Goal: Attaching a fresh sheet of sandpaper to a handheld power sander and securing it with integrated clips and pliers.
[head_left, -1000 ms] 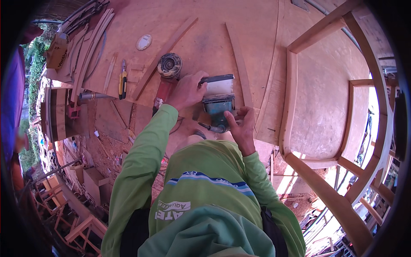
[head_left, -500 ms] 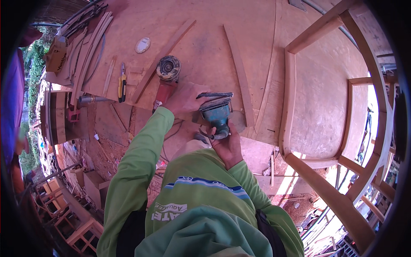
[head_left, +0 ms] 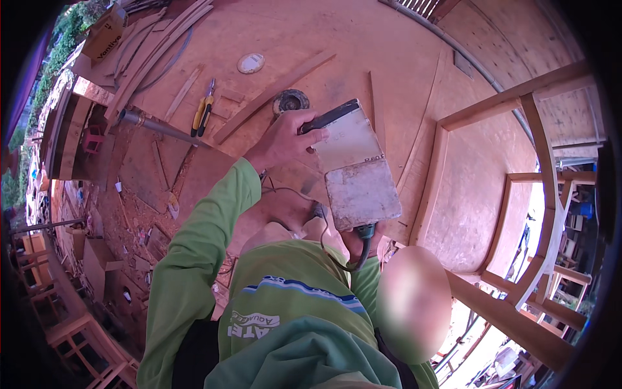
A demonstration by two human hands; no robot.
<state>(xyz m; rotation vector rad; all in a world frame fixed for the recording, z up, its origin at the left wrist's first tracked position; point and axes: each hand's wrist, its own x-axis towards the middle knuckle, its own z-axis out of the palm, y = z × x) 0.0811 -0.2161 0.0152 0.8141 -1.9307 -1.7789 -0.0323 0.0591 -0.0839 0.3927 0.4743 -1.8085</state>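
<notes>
My left hand (head_left: 288,139) pinches the dark folded edge of a sandpaper sheet (head_left: 350,144), whose pale back faces up. The sheet reaches to the square, worn pad of an electric sander (head_left: 364,194), turned with that pad upward. My right hand (head_left: 353,243) is under the sander, supporting its body near the cord; its fingers are mostly hidden. Beyond my left hand lies a power tool with a round, dirty disc (head_left: 291,101), its body largely hidden by the hand.
On the wooden worktable (head_left: 389,39) lie yellow-handled pliers (head_left: 203,115), a round white disc (head_left: 251,63) and wood strips (head_left: 278,94). A wooden chair-like frame (head_left: 431,188) stands at the right. A cardboard box (head_left: 103,35) is far left. The sander's cord (head_left: 327,249) hangs by my body.
The sander has turned from side-on to pad-up and come closer. The sandpaper sheet now shows its pale back, opened out from the pad by my left hand. My view has shifted.
</notes>
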